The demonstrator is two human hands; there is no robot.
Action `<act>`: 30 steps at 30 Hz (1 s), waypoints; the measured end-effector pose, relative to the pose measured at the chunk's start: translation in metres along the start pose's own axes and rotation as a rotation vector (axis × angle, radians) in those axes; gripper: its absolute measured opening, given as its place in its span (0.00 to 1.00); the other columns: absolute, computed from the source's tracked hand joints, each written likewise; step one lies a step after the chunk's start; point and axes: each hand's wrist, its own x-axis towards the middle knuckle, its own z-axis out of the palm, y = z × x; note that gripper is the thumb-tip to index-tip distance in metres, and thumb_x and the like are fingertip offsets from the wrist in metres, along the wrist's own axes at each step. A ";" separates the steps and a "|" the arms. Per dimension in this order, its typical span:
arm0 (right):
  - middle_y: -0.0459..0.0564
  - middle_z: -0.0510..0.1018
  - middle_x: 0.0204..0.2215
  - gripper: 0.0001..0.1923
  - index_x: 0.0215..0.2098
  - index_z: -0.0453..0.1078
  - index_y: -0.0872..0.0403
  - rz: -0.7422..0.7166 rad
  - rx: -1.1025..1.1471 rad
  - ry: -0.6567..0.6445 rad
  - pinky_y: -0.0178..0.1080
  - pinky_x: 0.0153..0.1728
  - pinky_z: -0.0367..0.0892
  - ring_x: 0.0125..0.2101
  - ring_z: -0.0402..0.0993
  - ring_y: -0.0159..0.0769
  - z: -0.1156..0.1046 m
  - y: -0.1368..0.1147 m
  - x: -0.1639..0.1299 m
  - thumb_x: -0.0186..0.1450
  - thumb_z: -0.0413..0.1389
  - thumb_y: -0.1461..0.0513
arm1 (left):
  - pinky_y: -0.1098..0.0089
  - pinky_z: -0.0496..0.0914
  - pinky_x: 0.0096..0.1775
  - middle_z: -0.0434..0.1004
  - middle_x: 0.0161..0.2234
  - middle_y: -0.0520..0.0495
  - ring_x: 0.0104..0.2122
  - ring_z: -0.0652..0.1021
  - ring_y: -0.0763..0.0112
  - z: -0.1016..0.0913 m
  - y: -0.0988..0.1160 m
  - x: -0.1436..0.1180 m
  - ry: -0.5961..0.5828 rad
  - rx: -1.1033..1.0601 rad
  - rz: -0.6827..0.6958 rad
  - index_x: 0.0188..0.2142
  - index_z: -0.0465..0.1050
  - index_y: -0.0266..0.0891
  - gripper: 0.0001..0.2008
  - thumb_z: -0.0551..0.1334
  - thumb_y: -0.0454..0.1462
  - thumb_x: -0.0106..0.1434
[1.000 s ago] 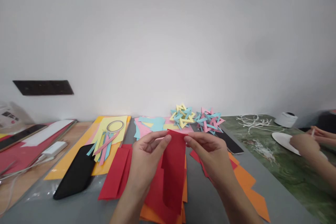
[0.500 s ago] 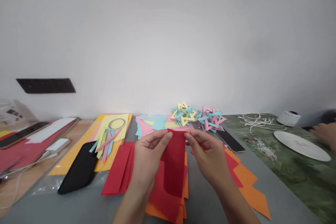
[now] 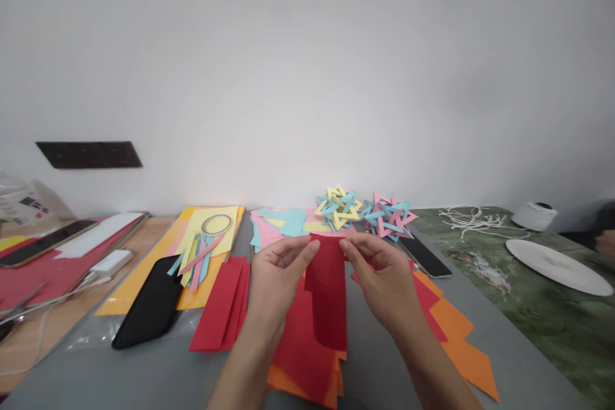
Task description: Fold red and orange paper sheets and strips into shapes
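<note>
We have the left hand [image 3: 277, 272] and right hand [image 3: 382, 275] both pinching the top edge of a red paper strip [image 3: 327, 291], thumb and forefinger closed at each upper corner, so it hangs upright and flat in front of us, clear of the table; holding by the corners probably keeps the sheet taut and the edges lined up. Below it lies a loose pile of red and orange sheets [image 3: 307, 362] on the grey table [image 3: 375, 378], close under the hands for easy reach. More red strips [image 3: 221, 304] sit just left, orange pieces [image 3: 459, 339] right. Finished woven paper stars [image 3: 364, 211] are parked at the back near the wall, out of the working area. A black phone [image 3: 148, 304] lies left, a white plate [image 3: 557, 266] far right.
</note>
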 end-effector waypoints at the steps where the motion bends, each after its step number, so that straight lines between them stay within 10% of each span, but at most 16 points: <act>1: 0.48 0.75 0.25 0.10 0.29 0.70 0.54 0.005 0.004 0.004 0.29 0.17 0.63 0.28 0.72 0.36 0.000 0.000 0.000 0.56 0.53 0.56 | 0.71 0.70 0.37 0.78 0.29 0.45 0.33 0.76 0.67 -0.001 -0.001 0.001 -0.019 0.010 0.016 0.27 0.74 0.35 0.09 0.66 0.36 0.44; 7: 0.48 0.77 0.25 0.08 0.28 0.72 0.53 -0.010 0.053 0.076 0.34 0.25 0.69 0.28 0.73 0.36 -0.001 0.003 0.003 0.52 0.56 0.57 | 0.69 0.71 0.37 0.78 0.31 0.45 0.32 0.77 0.66 -0.007 -0.007 0.005 -0.060 0.033 0.054 0.40 0.71 0.36 0.18 0.64 0.37 0.47; 30: 0.48 0.78 0.23 0.07 0.27 0.74 0.53 0.000 0.174 0.071 0.37 0.24 0.72 0.24 0.74 0.37 -0.007 0.001 0.005 0.50 0.59 0.60 | 0.70 0.71 0.38 0.78 0.31 0.45 0.35 0.76 0.67 -0.009 -0.004 0.003 -0.102 0.022 0.057 0.36 0.73 0.37 0.15 0.65 0.37 0.46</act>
